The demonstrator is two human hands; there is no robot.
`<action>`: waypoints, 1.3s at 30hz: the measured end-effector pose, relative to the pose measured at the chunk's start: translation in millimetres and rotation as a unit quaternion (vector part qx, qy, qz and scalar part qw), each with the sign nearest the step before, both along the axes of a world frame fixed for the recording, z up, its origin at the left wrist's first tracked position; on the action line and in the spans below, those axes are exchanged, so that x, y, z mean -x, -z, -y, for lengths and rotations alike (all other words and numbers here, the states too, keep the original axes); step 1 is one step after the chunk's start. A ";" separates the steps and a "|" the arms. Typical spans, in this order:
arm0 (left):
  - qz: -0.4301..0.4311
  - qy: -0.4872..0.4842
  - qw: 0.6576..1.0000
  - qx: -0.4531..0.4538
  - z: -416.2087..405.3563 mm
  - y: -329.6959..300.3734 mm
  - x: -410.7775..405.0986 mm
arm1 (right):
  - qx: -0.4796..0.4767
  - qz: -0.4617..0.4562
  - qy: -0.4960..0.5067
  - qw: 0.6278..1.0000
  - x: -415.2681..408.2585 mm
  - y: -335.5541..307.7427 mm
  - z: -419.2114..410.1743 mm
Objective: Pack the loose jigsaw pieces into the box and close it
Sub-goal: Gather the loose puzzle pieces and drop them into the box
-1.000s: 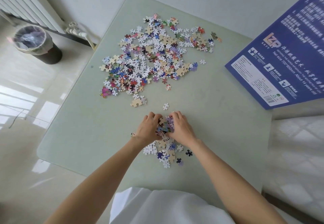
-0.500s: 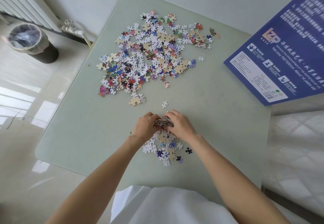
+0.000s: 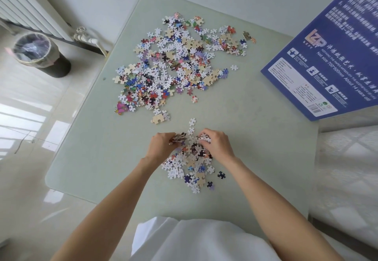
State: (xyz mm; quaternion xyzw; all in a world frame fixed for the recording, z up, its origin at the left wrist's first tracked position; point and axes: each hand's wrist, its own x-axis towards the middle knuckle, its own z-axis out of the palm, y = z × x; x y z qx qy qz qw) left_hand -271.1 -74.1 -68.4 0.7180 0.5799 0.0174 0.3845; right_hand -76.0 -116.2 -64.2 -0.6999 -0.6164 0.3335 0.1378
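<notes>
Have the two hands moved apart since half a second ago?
Yes. The left hand with its gripped stack and the right hand have separated sideways over the small near heap of jigsaw pieces.

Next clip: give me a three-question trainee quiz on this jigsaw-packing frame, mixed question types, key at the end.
1. True or false: the left hand grips a stack of pieces.
2. Where does the blue box lie? A) under the big pile B) at the table's right edge, apart from the piles C) on the floor
3. Fill in: the right hand gathers pieces from the ___ pile, not the big pile.

Key: 1 true; 2 B; 3 near
</notes>
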 end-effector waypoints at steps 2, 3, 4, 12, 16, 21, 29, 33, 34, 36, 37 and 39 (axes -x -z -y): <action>0.000 -0.008 1.000 0.000 -1.4 -2.4 2.5 | 0.002 0.000 0.016 1.000 -6.4 -3.5 2.9; 0.004 -0.013 1.000 -0.002 -2.5 -4.0 3.0 | -0.004 -0.002 0.025 1.000 -9.1 -6.0 4.1; 0.009 -0.019 1.000 -0.004 -4.0 -7.2 2.1 | -0.013 -0.006 0.035 0.999 -12.6 -9.1 5.7; 0.047 0.071 0.994 -0.064 -33.7 -56.9 -36.9 | -0.071 -0.011 0.040 0.997 -50.6 -76.1 11.5; 0.102 0.128 0.980 -0.116 -64.2 -107.7 -83.1 | -0.159 -0.006 0.052 0.986 -94.3 -141.6 2.6; 0.143 0.180 0.959 -0.164 -101.1 -168.7 -160.0 | -0.375 0.063 0.107 0.918 -181.8 -263.6 -17.9; 0.264 0.216 0.897 -0.281 -141.7 -259.6 -281.2 | -0.421 0.254 0.183 0.851 -312.7 -319.2 -57.7; 0.312 0.228 0.856 -0.343 -156.7 -299.4 -331.5 | -0.387 0.268 0.128 0.873 -331.1 -306.9 -64.8; 0.314 0.228 0.850 -0.357 -159.4 -304.2 -342.1 | -0.381 0.264 0.122 0.877 -332.4 -303.8 -64.8; 0.310 0.226 0.844 -0.376 -162.7 -309.3 -363.7 | -0.369 0.251 0.128 0.886 -335.0 -299.2 -63.6; 0.300 0.228 0.845 -0.379 -163.8 -309.0 -372.3 | -0.363 0.241 0.137 0.890 -335.7 -297.1 -63.2; 0.264 0.243 0.853 -0.378 -166.1 -304.8 -387.5 | -0.352 0.216 0.154 0.897 -338.2 -294.3 -62.8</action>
